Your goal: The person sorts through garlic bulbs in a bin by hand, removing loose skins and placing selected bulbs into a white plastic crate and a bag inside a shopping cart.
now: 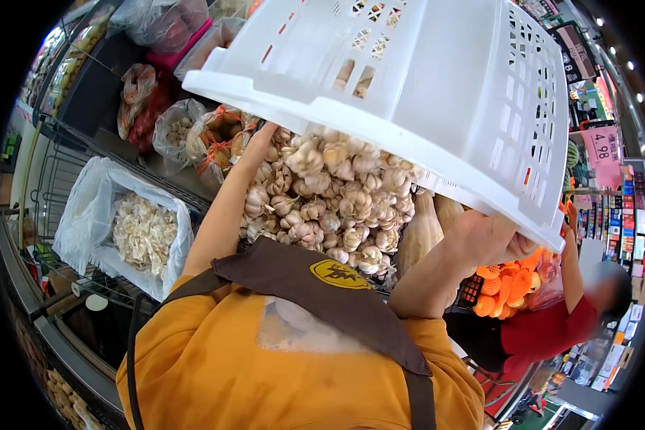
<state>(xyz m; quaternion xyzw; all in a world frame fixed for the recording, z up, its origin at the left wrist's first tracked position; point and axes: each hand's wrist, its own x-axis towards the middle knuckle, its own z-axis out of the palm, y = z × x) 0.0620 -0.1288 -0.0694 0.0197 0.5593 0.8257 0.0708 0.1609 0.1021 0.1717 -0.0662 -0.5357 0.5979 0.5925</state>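
Note:
A large white plastic crate (441,102) with slotted walls is tipped over a heap of garlic bulbs (328,199), its opening facing down towards them. My right hand (489,236) grips the crate's rim at the lower right. On the left, my left hand (266,131) reaches to the near rim by the garlic; its fingers are mostly hidden under the crate, so its hold cannot be made out. Pale, long squashes (420,228) lie just right of the garlic.
A bag-lined basket of garlic skins (145,231) stands at left. Bagged produce (215,140) lies beside the garlic. Right of the squashes are orange-netted fruits or vegetables (508,285), with a person in red (548,333) reaching near them. Price signs (602,145) hang at right.

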